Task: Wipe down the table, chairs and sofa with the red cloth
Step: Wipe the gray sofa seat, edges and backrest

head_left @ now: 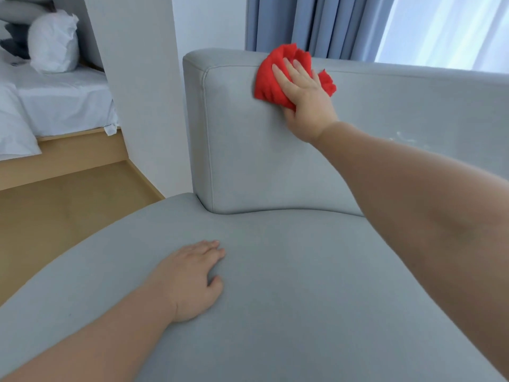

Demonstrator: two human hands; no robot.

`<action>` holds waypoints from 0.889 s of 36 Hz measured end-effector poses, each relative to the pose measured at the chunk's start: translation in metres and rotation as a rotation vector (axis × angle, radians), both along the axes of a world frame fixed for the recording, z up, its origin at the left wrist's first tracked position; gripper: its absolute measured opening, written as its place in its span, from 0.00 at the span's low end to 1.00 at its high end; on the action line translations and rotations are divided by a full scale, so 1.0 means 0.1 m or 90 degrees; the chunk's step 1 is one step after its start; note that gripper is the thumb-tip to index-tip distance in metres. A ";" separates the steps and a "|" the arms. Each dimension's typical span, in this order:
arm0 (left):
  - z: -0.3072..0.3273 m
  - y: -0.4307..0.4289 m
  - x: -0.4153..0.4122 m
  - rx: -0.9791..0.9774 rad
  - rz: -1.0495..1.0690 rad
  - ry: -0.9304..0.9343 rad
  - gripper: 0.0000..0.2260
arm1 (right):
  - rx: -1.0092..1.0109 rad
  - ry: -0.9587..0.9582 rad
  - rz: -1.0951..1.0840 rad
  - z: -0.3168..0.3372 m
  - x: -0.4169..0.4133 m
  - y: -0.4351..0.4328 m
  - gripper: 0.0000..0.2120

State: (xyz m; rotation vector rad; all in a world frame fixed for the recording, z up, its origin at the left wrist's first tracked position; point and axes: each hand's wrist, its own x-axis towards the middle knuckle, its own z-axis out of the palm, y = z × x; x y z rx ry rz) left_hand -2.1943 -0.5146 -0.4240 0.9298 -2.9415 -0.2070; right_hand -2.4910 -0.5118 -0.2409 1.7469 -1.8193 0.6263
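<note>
Pressing the red cloth [268, 81] against the backrest of the sofa [275, 166], up near 12 o'clock just under the top edge, with the right hand [305, 97] spread flat over it, fingers straight, thumb along the lower hem. Bracing on the seat cushion [303, 285] at 7 o'clock with the left hand [190, 282], palm down, fingers relaxed, holding nothing.

Judging from the crumpled folds spilling round the palm: light, soft and limp, likely to bunch and drag on the woven upholstery rather than glide. Best kept under a broad flat palm at its middle, loose corners tucked in, not pinched by one edge. Expect some give from the padded backrest, so firm, even pressure. Probably worth a pass over the pale smear [405, 139] at 3 o'clock.

Beyond, a bed [55, 106] at 10 o'clock and blue curtains [316, 23] at 1 o'clock.
</note>
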 end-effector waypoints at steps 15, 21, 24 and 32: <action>-0.21 0.21 -0.79 -0.028 -0.080 0.113 0.24 | -0.066 0.018 0.092 -0.71 -0.16 0.08 0.31; -0.23 0.20 -0.80 -0.034 -0.077 0.121 0.24 | 0.100 0.141 0.137 -1.49 -0.28 0.29 0.26; -0.25 0.21 -0.79 -0.034 -0.081 0.120 0.24 | 0.222 0.219 0.139 -1.71 -0.39 0.40 0.20; -0.24 0.21 -0.78 -0.046 -0.081 0.129 0.24 | 0.219 0.246 0.192 -1.29 -0.30 0.51 0.19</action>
